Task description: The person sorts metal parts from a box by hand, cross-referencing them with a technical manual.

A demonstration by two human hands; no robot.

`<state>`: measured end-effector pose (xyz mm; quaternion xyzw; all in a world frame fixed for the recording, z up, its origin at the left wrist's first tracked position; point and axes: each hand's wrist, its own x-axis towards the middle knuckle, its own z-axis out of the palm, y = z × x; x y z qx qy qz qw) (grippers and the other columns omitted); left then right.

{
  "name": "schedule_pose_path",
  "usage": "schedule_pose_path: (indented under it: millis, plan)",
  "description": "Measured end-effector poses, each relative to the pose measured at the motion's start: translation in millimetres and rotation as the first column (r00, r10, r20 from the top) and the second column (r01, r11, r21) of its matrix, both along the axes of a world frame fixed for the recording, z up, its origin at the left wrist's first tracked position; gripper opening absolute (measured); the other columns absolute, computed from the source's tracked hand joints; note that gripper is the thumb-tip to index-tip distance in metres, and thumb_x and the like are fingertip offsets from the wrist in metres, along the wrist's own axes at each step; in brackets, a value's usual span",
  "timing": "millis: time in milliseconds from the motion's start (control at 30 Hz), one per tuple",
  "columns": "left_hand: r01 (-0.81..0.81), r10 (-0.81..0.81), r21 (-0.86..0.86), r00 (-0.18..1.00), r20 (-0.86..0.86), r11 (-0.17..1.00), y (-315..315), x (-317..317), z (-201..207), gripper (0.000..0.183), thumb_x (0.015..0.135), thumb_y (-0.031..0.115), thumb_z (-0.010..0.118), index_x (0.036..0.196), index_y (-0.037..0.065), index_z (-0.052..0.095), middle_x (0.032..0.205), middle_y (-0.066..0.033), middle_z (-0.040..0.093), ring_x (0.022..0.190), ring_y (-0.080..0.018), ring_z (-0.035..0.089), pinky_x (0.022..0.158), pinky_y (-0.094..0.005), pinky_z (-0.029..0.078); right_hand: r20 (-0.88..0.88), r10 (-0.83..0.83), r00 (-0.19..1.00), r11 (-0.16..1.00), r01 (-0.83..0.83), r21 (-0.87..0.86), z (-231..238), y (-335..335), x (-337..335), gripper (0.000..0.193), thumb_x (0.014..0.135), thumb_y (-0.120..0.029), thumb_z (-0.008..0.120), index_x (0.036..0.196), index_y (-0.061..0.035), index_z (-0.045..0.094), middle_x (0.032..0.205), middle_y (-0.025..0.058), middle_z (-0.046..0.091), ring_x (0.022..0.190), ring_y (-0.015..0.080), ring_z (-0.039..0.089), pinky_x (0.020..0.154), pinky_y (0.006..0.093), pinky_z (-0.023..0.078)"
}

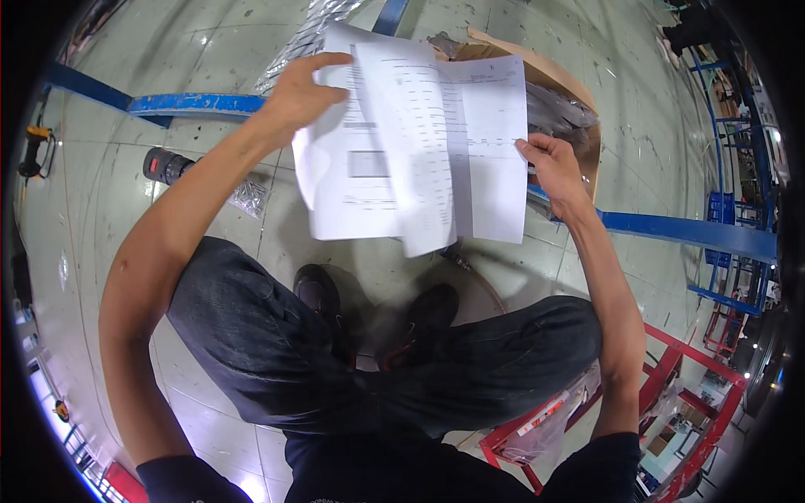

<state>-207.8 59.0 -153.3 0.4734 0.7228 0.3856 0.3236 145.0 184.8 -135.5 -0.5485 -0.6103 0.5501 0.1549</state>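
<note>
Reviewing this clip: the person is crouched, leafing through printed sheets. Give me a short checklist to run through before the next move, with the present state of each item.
1. Left hand grips the top edge of the paper sheets: ok.
2. Right hand pinches the sheets' right edge: ok.
3. Sheets lie flat and aligned: not ok, they are fanned and one curls at the lower left.
4. Print readable from here: cannot tell, blurred.
5. Cardboard box behind the sheets has free room: cannot tell, mostly hidden.
6. Floor by the shoes free of snags: not ok, a hose lies there.
</note>
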Motion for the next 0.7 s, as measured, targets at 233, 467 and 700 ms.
schedule_pose_path:
  millis: [233,467,700]
  plan:
    - [-0.091,0.105,-0.145,0.99,0.094,0.985,-5,5,20,0.057,0.082,0.019,0.081,0.134,0.005,0.061,0.125,-0.0115,0.064,0.114,-0.0174,0.06,0.097,-0.0322,0.047,0.105,0.064,0.992,0.997,-0.068,0.036,2,13,10,0.021,0.097,-0.023,0.063,0.107,-0.0058,0.07,0.094,0.0014,0.07,0.083,0.0098,0.059,0.073,0.0296,0.047]
    - [-0.045,0.086,-0.08,0.754,0.651,0.996,13,38,27,0.043,0.094,0.017,0.069,0.136,0.015,0.06,0.124,-0.0037,0.064,0.106,-0.0111,0.059,0.094,-0.0296,0.048,0.062,0.05,0.997,0.996,-0.054,0.065,11,1,-11,0.026,0.093,-0.017,0.067,0.103,0.007,0.069,0.086,0.0058,0.068,0.075,0.0099,0.057,0.07,0.0253,0.045]
    - [-0.026,0.055,-0.068,0.881,0.469,0.997,24,42,8,0.051,0.094,0.005,0.059,0.142,0.02,0.052,0.133,-0.006,0.057,0.105,-0.0159,0.057,0.085,-0.035,0.048,0.093,0.063,0.994,0.995,-0.07,0.072,6,-1,-5,0.028,0.09,-0.018,0.07,0.103,0.0067,0.07,0.083,0.0054,0.066,0.07,0.0095,0.053,0.063,0.0264,0.043]
